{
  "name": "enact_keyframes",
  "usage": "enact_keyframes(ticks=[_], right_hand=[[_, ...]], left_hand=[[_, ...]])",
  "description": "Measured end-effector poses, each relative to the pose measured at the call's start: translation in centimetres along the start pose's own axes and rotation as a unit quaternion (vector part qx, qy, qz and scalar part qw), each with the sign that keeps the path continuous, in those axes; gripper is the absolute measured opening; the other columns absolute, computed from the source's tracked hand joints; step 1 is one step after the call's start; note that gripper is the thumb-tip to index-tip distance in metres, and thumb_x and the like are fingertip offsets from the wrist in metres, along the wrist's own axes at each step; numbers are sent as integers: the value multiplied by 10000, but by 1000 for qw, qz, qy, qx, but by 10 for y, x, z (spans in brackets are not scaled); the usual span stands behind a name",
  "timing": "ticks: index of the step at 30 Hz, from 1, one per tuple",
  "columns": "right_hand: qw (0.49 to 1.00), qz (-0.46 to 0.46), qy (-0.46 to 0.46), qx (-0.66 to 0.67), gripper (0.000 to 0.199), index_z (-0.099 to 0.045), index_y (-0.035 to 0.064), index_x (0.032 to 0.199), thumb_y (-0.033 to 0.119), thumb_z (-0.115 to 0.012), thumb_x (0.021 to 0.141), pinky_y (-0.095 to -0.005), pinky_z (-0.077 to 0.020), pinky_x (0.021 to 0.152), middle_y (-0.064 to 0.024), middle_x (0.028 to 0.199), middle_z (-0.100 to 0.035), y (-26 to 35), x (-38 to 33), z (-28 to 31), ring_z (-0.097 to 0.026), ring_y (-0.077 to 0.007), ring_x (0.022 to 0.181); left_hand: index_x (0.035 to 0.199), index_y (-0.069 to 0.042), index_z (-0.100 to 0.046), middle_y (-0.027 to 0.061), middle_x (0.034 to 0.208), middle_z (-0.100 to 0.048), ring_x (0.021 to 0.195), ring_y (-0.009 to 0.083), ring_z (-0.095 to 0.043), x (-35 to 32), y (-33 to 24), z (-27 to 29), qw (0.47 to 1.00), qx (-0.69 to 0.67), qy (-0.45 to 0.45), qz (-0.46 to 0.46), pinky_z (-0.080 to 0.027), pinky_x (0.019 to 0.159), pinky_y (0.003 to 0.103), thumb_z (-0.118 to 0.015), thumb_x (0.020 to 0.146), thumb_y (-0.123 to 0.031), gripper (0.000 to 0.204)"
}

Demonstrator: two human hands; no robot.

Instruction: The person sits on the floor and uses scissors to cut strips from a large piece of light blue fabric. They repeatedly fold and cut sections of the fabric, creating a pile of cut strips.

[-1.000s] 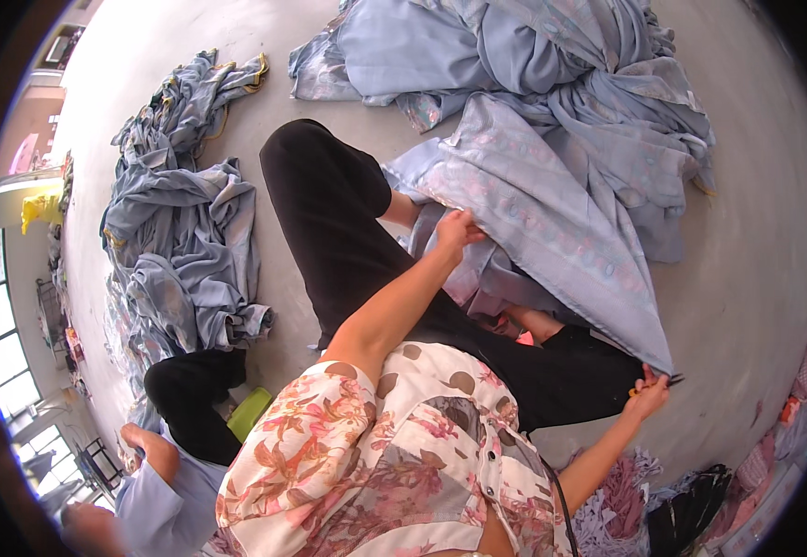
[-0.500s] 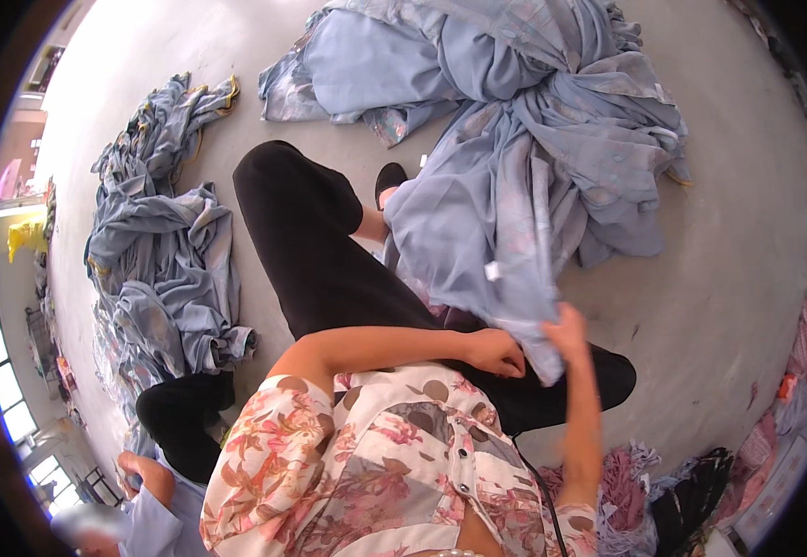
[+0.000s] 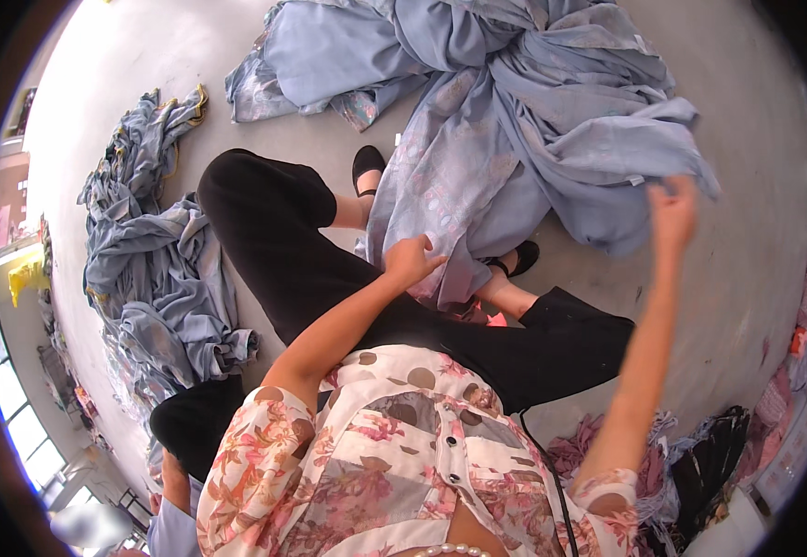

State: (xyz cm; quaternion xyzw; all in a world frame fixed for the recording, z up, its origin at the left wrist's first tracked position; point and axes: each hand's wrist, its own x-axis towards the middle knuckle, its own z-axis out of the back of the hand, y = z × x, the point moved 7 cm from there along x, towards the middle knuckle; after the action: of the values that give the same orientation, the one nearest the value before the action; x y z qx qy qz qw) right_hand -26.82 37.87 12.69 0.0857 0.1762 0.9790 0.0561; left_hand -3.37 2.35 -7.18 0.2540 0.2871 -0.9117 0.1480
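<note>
A heap of blue floral cloth [image 3: 459, 176] trails from the far side of the floor to between my legs. My left hand [image 3: 410, 261] is over its near end, with thumb and a finger apart; the other fingers are hard to see. My right hand [image 3: 672, 212] is stretched forward to the right, closed at the edge of a raised blue fold [image 3: 621, 139]. A small white tag [image 3: 636, 180] shows on the fold next to that hand.
Another pile of blue cloth [image 3: 167, 260] with yellow edging lies to my left. A co-worker's dark trouser leg [image 3: 197, 422] is at lower left. Pink and dark cloth bundles [image 3: 714, 487] lie at lower right. My black shoe [image 3: 366, 169] is beside the heap.
My right hand has swung forward and right from near my lap, and a cloth fold has spread right with it. My left hand has moved forward and left, and its fingers have loosened.
</note>
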Motion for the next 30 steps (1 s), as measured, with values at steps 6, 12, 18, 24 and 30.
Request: enact_keyframes(ticks=[6, 12, 18, 24, 30], right_hand=[[789, -193, 351, 466, 191, -609, -5, 800, 168, -681, 769, -209, -443, 555, -5, 721, -598, 63, -237, -214, -535, -59, 625], [881, -56, 163, 441, 277, -583, -42, 913, 127, -707, 732, -262, -468, 644, -81, 776, -613, 95, -258, -157, -569, -140, 679], [762, -258, 174, 568, 418, -550, -73, 982, 235, -697, 740, -311, -482, 654, -137, 907, -601, 94, -221, -131, -585, -195, 770], [516, -382, 200, 740, 275, -573, 17, 1035, 198, -602, 830, -332, -518, 666, -82, 951, -626, 62, -167, -128, -622, -198, 821], [436, -381, 206, 789, 221, -560, 29, 1019, 179, -568, 856, -317, -502, 621, -69, 942, -619, 95, -161, -94, -609, -184, 804]], left_hand=[[725, -24, -628, 157, 734, -634, 709, 336, -617, 24, 2, -50, 998, 41, -4, -46, -478, 638, 399, -584, 740, -541, 519], [670, -14, -547, 84, 654, -609, 609, 180, -607, 17, -67, 24, 878, -444, 160, -74, -468, 586, 301, -641, 797, -258, 291], [787, -26, -563, 72, 731, -633, 686, 127, -616, 29, -172, 112, 772, -576, 171, -207, -467, 659, 264, -609, 840, -229, 215], [1327, -54, -354, 189, 1296, -420, 1217, 274, -396, -14, -116, 104, 906, -283, -116, -292, -347, 967, 399, -814, 548, -421, 976], [1394, -86, -175, 295, 1337, -294, 1215, 429, -339, -47, -87, 19, 979, -111, -87, -144, -332, 971, 415, -805, 525, -384, 1114]])
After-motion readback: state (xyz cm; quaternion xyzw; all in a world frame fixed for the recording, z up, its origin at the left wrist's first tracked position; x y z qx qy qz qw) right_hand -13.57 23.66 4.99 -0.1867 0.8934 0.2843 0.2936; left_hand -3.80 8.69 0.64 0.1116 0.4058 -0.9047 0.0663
